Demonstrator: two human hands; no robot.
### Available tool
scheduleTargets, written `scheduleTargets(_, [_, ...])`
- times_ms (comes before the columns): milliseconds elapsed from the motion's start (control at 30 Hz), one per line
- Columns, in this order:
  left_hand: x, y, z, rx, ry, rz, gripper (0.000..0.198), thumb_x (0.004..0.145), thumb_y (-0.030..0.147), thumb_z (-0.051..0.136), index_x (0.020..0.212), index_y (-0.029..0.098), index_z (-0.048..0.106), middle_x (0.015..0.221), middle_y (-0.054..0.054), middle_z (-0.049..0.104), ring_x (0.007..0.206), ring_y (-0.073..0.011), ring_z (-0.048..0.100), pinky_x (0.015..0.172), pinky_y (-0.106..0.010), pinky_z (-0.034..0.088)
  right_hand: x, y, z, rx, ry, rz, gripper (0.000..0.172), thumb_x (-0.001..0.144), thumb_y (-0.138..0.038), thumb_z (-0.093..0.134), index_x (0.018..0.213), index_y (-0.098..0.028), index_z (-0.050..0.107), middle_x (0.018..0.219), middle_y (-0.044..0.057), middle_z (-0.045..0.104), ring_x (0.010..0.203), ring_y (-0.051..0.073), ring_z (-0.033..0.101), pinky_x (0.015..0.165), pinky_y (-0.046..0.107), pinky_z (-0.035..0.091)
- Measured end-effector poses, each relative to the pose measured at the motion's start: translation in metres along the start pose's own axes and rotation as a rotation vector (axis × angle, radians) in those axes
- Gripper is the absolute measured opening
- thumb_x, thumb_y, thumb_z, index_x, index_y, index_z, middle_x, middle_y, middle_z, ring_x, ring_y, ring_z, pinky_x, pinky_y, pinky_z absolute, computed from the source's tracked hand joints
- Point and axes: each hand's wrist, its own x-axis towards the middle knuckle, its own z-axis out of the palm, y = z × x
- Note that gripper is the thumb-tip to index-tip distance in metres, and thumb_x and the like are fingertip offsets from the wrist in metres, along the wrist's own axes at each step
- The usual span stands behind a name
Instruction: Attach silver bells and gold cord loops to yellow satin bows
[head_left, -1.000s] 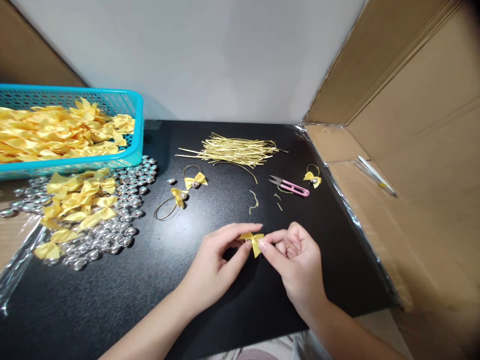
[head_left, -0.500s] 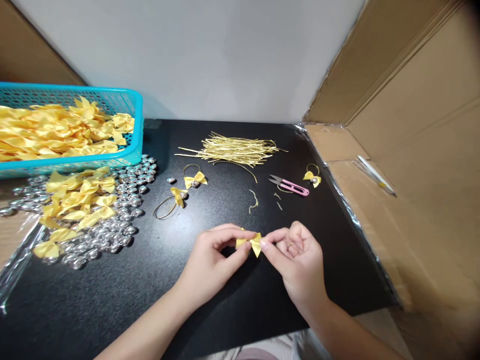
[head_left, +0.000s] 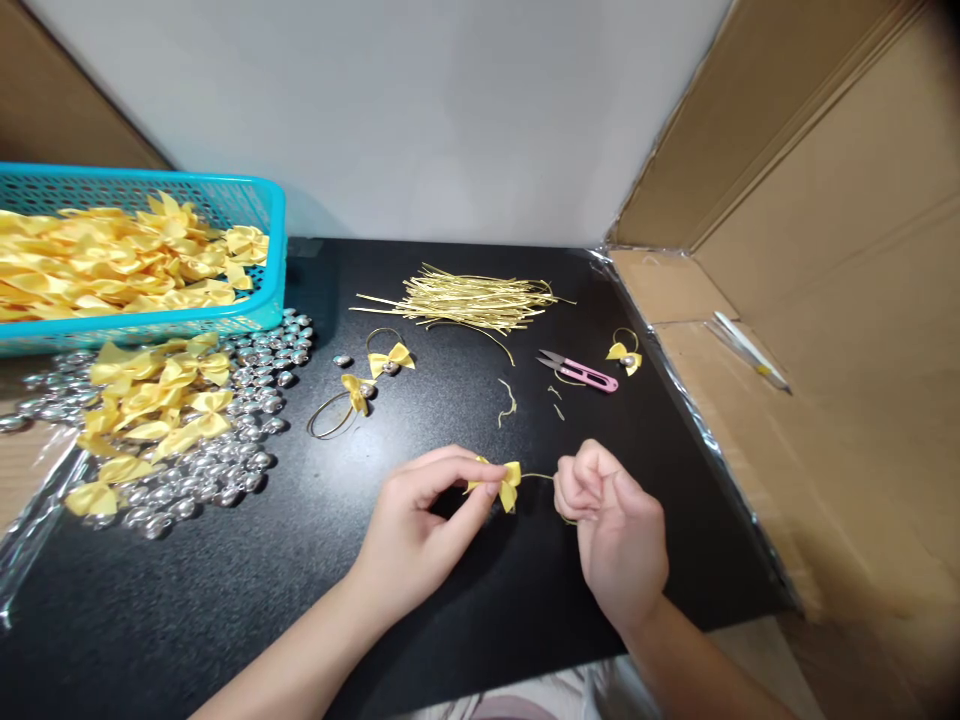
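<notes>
Between finger and thumb, my left hand (head_left: 424, 515) pinches a yellow ribbon bow (head_left: 510, 487) just above the black table (head_left: 450, 640). A thin gold cord (head_left: 537, 476) runs from the bow's right side into my right hand (head_left: 615, 520), whose fingers are curled shut on it. A bit of the cord shows under those fingers; the rest is hidden. Beyond my hands lie pink thread snips (head_left: 589, 375), cord scraps (head_left: 508, 402), and two bows with silver beads and gold loops, a near one (head_left: 358, 393) and a far one (head_left: 391, 360).
At the left stands a turquoise basket (head_left: 276, 250) full of yellow bows. Silver beads (head_left: 217, 470) and loose bows (head_left: 165, 390) lie before it. A bundle of gold cords (head_left: 480, 300) rests at the back. Another beaded bow (head_left: 624, 357) is by the right edge, near cardboard (head_left: 825, 300).
My right hand has moved right, away from the bow, and its fingers have curled. A stretch of gold cord now shows between the hands. My left hand still pinches the bow.
</notes>
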Motion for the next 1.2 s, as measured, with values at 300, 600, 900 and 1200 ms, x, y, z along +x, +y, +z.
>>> scheduleTargets(300, [-0.002, 0.002, 0.001, 0.002, 0.017, 0.146, 0.018, 0.082, 0.004, 0.063, 0.09, 0.018, 0.072, 0.078, -0.002, 0.073, 0.069, -0.01, 0.068, 0.066, -0.018, 0.052, -0.005, 0.009, -0.005, -0.255, -0.079, -0.101, 0.028, 0.095, -0.035, 0.047, 0.073, -0.018, 0.05, 0.066, -0.003, 0.042, 0.058, 0.009, 0.036, 0.054, 0.023, 0.029])
scheduleTargets(600, [-0.007, 0.001, 0.008, -0.228, 0.063, -0.144, 0.043, 0.086, 0.012, 0.064, 0.123, 0.029, 0.052, 0.079, 0.005, 0.068, 0.069, -0.0077, 0.066, 0.066, -0.015, 0.052, -0.007, 0.003, 0.001, -0.511, -0.127, -0.231, 0.017, 0.097, -0.027, 0.046, 0.087, -0.019, 0.058, 0.064, -0.003, 0.056, 0.052, 0.006, 0.046, 0.049, 0.018, 0.033])
scheduleTargets(900, [-0.006, 0.003, 0.006, -0.292, 0.082, -0.17, 0.021, 0.083, 0.01, 0.067, 0.088, 0.023, 0.052, 0.078, 0.006, 0.07, 0.071, -0.0053, 0.067, 0.065, -0.01, 0.051, -0.014, 0.01, 0.001, -0.584, -0.272, -0.319, 0.014, 0.091, -0.009, 0.045, 0.091, -0.023, 0.042, 0.054, -0.012, 0.035, 0.039, 0.002, 0.03, 0.041, 0.014, 0.023])
scheduleTargets(1200, [-0.006, 0.001, 0.007, -0.237, 0.087, -0.062, 0.021, 0.081, 0.003, 0.066, 0.081, 0.021, 0.056, 0.084, 0.003, 0.071, 0.081, -0.0077, 0.07, 0.076, -0.014, 0.056, -0.016, 0.012, 0.002, -0.658, -0.221, -0.355, 0.022, 0.088, -0.011, 0.047, 0.077, -0.023, 0.032, 0.056, -0.011, 0.03, 0.041, 0.004, 0.029, 0.042, 0.015, 0.026])
